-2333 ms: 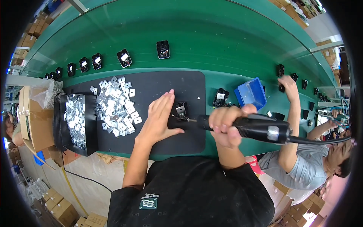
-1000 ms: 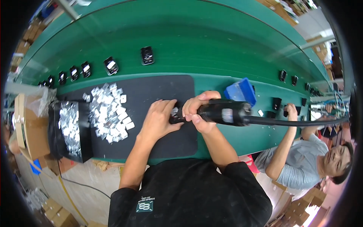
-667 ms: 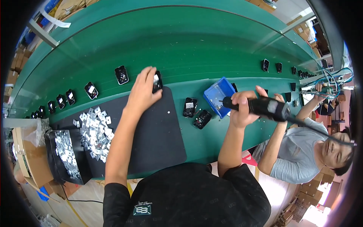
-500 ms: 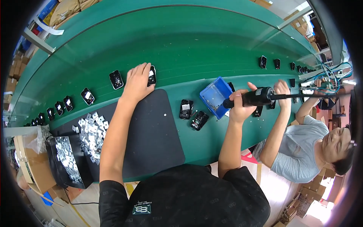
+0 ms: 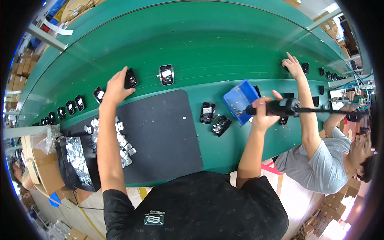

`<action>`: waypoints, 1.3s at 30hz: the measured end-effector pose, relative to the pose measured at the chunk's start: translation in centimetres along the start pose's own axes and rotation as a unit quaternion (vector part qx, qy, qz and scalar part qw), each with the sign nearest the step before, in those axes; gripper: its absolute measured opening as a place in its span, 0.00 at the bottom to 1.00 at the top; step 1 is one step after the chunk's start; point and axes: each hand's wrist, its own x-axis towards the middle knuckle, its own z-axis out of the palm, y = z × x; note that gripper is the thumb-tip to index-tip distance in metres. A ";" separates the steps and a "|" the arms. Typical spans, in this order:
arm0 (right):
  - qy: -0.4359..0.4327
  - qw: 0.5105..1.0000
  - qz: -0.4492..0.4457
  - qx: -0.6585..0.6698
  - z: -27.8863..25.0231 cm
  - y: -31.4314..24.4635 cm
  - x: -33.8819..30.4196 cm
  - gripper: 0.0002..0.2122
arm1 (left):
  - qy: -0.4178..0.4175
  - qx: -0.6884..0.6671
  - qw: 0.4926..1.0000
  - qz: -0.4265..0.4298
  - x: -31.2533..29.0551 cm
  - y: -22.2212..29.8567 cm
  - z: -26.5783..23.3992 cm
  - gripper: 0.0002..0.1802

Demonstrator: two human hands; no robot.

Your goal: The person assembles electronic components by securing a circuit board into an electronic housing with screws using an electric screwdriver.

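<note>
My left hand [image 5: 116, 87] reaches over the green bench, thumb and fingers spread around the left side of a black device housing [image 5: 131, 78]. I cannot tell how firmly it touches. To its right lies another housing [image 5: 166, 75] with a pale rim and white inside. My right hand [image 5: 262, 115] is wrapped round a black electric screwdriver [image 5: 281, 107], its tip pointing left over a blue bin [image 5: 235, 95] of small metal screws. Two black housings, one [image 5: 207, 113] with a white patch and one [image 5: 221, 125] tilted, lie left of the bin.
Loose metal plates [image 5: 127, 149] lie on a black mat [image 5: 164, 136], partly behind my left forearm. A black box [image 5: 80, 164] holds more plates. Several housings [image 5: 80, 103] line the far left. At right, a co-worker's hand [image 5: 294, 67] is on the bench near another housing.
My left hand has shifted left from the pale-rimmed housing to the one beside it. My right hand still grips the screwdriver. The co-worker's arm has stretched farther across the bench.
</note>
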 end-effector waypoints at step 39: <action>-0.274 0.853 0.070 0.440 8.8 -10.7 -5.2 0.24 | 0.156 -0.361 0.915 0.085 -15.3 19.9 -1.7 0.12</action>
